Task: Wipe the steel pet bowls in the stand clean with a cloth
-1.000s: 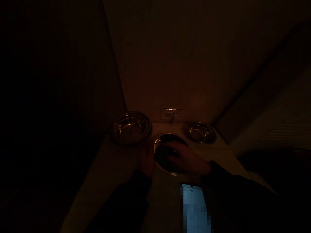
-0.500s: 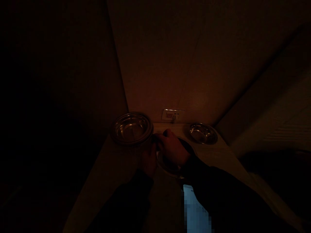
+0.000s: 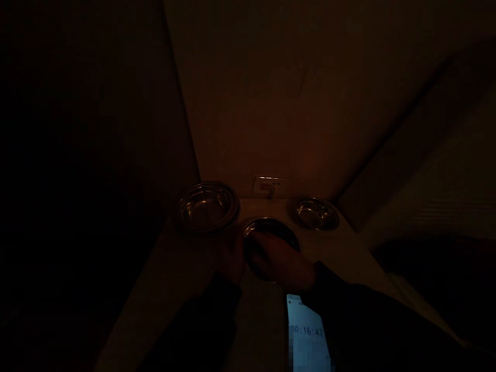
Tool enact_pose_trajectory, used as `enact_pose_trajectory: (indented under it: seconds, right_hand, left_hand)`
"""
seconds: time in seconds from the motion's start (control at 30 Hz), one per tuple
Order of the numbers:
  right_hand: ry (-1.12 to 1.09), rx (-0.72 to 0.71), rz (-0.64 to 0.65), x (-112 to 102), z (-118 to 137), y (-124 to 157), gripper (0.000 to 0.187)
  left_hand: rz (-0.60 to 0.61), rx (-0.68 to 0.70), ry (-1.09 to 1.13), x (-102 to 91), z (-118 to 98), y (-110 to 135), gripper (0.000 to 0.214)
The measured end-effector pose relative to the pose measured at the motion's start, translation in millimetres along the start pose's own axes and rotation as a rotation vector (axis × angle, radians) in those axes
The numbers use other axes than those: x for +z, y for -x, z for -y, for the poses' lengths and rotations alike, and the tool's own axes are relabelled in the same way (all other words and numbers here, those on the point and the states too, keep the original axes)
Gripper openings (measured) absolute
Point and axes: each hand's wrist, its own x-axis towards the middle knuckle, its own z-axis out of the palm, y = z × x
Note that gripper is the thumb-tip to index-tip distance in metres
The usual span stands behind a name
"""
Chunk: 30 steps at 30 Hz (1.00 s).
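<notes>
The light is very dim. My right hand [image 3: 281, 258] reaches into the middle metal bowl [image 3: 265, 220], its fingertips lost in the dark inside. Just left of that bowl's rim is my left hand [image 3: 231, 261], its fingers curled in; whatever they hold is too dark to make out. A wide, shallow metal dish [image 3: 205, 209], which looks like a stack of more than one, sits behind my left hand. To the back right stands a smaller shiny metal bowl [image 3: 316, 214].
The wooden table [image 3: 329, 268] meets a wall with a socket plate [image 3: 270, 185] and something plugged in. A lit phone [image 3: 306, 315] showing time digits lies at the front, partly under my right forearm. A panel [image 3: 411, 124] rises at the right.
My right hand has moved from beside my left hand, at the middle bowl's left rim, down into the bowl. My left hand stays nearly in place. The view has shifted slightly.
</notes>
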Motion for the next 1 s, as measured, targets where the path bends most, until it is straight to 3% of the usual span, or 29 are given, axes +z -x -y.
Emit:
enact_pose_trajectory:
  seconds: [0.2,0.37,0.47,0.67,0.8,0.9,1.0]
  right_hand:
    - [0.144,0.01,0.056,-4,2,31,0.028]
    - [0.5,-0.127,0.061,-14,-43,47,0.03]
    - [0.613,-0.207,0.015,-29,-62,36,0.038]
    - [0.656,-0.482,0.081,-41,-57,-16,0.038]
    - [0.668,-0.394,0.075,-40,-67,-15,0.03]
    - [0.649,-0.278,0.085,-36,-66,13,0.029]
    - [0.569,-0.274,0.17,-34,-51,37,0.019]
  left_hand:
    - [0.018,0.056,0.002,-0.2,-2,1,0.031]
    - [0.055,0.124,-0.005,1.2,1,2,0.031]
    - [0.119,0.123,0.006,3.4,3,1,0.032]
    - [0.17,0.151,-0.069,2.9,5,-3,0.03]
    - [0.193,0.128,-0.033,0.3,3,-5,0.031]
    - [0.193,0.147,-0.014,1.1,-2,-1,0.033]
    - [0.197,0.158,-0.02,2.4,-3,4,0.034]
